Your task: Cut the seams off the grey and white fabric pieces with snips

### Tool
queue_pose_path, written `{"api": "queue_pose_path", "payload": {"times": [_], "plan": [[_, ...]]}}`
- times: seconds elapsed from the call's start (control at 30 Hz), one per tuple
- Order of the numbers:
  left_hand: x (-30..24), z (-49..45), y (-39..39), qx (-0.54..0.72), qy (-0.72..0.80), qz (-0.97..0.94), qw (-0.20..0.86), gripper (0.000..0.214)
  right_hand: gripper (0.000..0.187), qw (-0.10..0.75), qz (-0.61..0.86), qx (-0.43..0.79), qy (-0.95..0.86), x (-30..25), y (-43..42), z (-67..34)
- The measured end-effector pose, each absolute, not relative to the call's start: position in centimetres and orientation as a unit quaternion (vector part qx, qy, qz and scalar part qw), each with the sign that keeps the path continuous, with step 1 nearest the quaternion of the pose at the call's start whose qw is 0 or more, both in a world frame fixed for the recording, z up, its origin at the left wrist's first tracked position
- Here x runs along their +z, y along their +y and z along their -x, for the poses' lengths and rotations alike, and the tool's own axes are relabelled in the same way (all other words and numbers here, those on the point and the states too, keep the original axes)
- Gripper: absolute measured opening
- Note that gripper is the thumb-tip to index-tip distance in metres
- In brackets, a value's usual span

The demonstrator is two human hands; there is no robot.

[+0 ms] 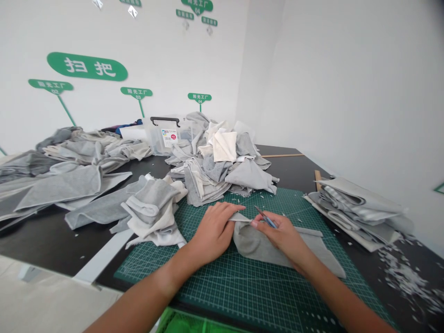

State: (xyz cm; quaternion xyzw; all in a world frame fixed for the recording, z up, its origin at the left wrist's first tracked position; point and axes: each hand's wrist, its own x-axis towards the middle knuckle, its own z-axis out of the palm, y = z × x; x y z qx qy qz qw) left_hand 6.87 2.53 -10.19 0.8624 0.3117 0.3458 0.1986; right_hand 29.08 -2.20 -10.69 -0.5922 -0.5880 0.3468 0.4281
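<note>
Over a green cutting mat (pixel 222 296), my left hand (pixel 215 233) and my right hand (pixel 282 236) meet above a piece of grey fabric (pixel 256 245). My right hand holds small blue-handled scissors (pixel 266 218) near the fabric's upper edge. The left fingertips pinch a narrow fabric corner close to the blades. The fabric lies folded on the mat, and its long strip runs down to the right. The scissor blades are small, and my fingers partly hide them.
Heaps of grey and white fabric (pixel 215 166) cover the black table (pixel 52 245) ahead and left, with a folded stack (pixel 357 212) at right. Behind stands a plastic storage box (pixel 166 136). White scraps (pixel 409 277) lie at right, beyond the mat.
</note>
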Motion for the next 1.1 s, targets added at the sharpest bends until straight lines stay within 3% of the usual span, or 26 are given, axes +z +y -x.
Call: {"api": "queue_pose_path", "payload": {"times": [0.17,0.33,0.5,0.77,1.1], "plan": [[-9.6,-6.3,2.1,0.349,0.256,-0.860,0.271,0.036,0.029,0.423,0.573,0.324,-0.623,-10.9,-2.2,-29.2],[-10.0,-6.9,2.3,0.340,0.280,-0.873,0.209,0.019,0.026,0.416,0.559,0.304,-0.650,-10.6,-2.6,-28.8],[-10.4,-7.3,2.4,0.326,0.254,-0.891,0.187,0.020,0.024,0.423,0.534,0.335,-0.651,-10.5,-2.9,-28.4],[-10.2,-7.3,2.3,0.341,0.245,-0.868,0.265,0.021,0.022,0.425,0.527,0.349,-0.648,-10.6,-2.7,-28.7],[-10.4,-7.3,2.5,0.361,0.239,-0.858,0.276,0.016,0.021,0.426,0.531,0.341,-0.649,-10.6,-3.0,-28.5]]}}
